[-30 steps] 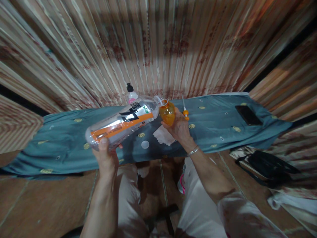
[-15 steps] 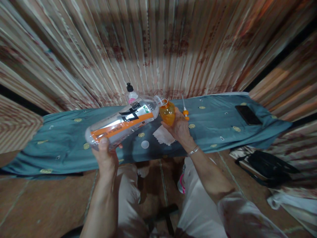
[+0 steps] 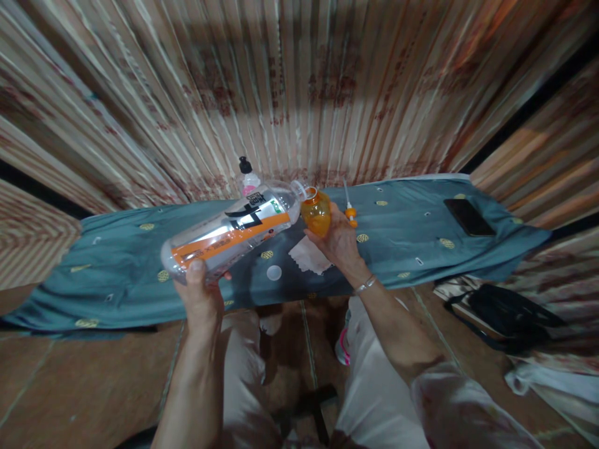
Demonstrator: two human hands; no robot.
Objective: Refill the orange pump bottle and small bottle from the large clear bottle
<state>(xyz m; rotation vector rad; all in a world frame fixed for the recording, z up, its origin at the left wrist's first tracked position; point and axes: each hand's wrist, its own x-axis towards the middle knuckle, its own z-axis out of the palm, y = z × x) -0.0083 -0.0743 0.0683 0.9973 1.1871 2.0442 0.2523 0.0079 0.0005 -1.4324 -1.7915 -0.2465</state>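
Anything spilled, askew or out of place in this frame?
No spill shows. The left hand tips the large clear bottle nearly flat, mouth against the small orange bottle in the right hand. A white cap and white paper lie loose on the blue cloth.

I hold a large clear plastic bottle with an orange-and-black label by its base, tipped nearly flat, its uncapped mouth touching the open top of a small round orange bottle that I keep upright above the table.
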